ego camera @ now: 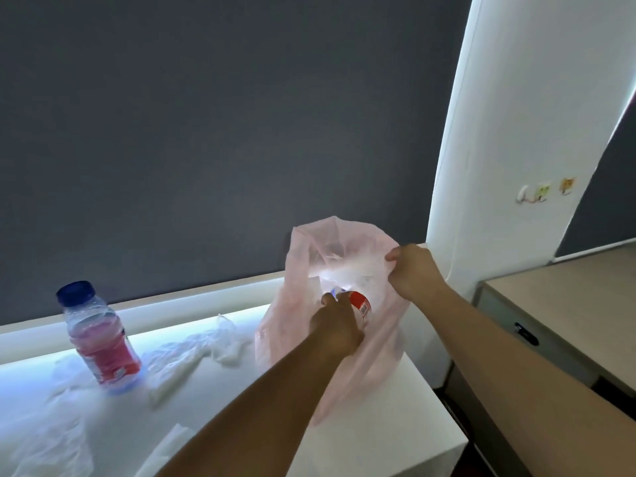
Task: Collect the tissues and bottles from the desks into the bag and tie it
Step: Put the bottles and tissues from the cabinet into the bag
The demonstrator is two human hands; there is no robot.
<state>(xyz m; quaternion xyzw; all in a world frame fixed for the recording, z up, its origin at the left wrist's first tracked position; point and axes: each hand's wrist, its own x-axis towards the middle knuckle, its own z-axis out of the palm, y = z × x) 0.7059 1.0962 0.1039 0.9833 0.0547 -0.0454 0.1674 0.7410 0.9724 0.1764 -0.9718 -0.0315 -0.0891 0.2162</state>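
Head view showed the left grip (335,325) reaching into the mouth of the pink bag (382,356), its fingers curled round a red-labelled bottle (361,304) that was already partly inside. Up and to the right of it, the right grip (413,270) pinched the bag's rim and lifted it so the mouth stayed open. The bag stood on the white bench (395,442) directly beneath both grips, near the bench's right end. Something pale lay inside it, past the left grip's fingertips, though what it was could not be told through the plastic.

The step in hand looked like dropping this bottle into the bag, so collecting seemed only partly done. Well to the left of the left grip a second bottle (99,335), blue-capped with pink liquid, stood upright on the bench. Crumpled tissues (192,352) lay between that bottle and the bag, with more spread nearer the person.

The next move probably called for the left grip to let go once the bottle was clear of the rim, then swing left for the tissues or the standing bottle while the right grip held the mouth wide. The thin plastic could sag shut if that pinch slackened.
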